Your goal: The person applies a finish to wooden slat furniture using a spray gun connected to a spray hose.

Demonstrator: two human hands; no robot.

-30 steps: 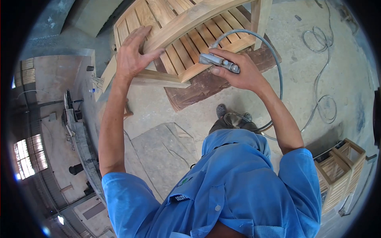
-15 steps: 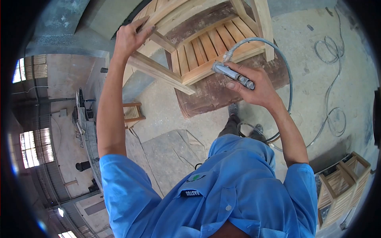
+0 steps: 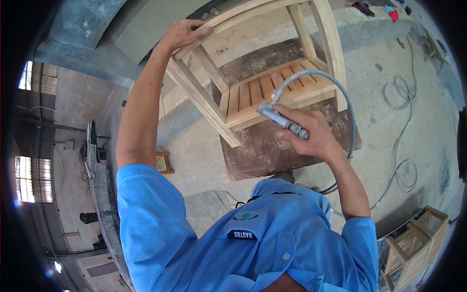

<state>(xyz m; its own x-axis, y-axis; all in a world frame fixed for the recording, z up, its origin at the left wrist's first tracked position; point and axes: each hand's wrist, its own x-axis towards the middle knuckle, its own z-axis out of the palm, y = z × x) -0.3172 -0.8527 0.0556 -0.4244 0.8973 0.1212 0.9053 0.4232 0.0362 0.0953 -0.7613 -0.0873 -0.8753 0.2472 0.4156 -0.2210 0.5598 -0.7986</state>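
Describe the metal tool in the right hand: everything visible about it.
The tool is a slim grey metal cylinder, gripped in the right hand with fingers wrapped around its rear half. It lies tilted, nose toward the slatted wooden chair. A grey hose leaves its front end, arcs over and down behind the wrist.

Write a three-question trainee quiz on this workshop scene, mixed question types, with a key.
1. True or false: the left hand grips the top rail of the wooden chair.
2. The right hand holds: A) a hammer, B) a metal air tool with a hose, C) a brush.
3. Fill in: the chair stands on a dark ___ laid on the concrete floor.

Key: 1 true; 2 B; 3 board.
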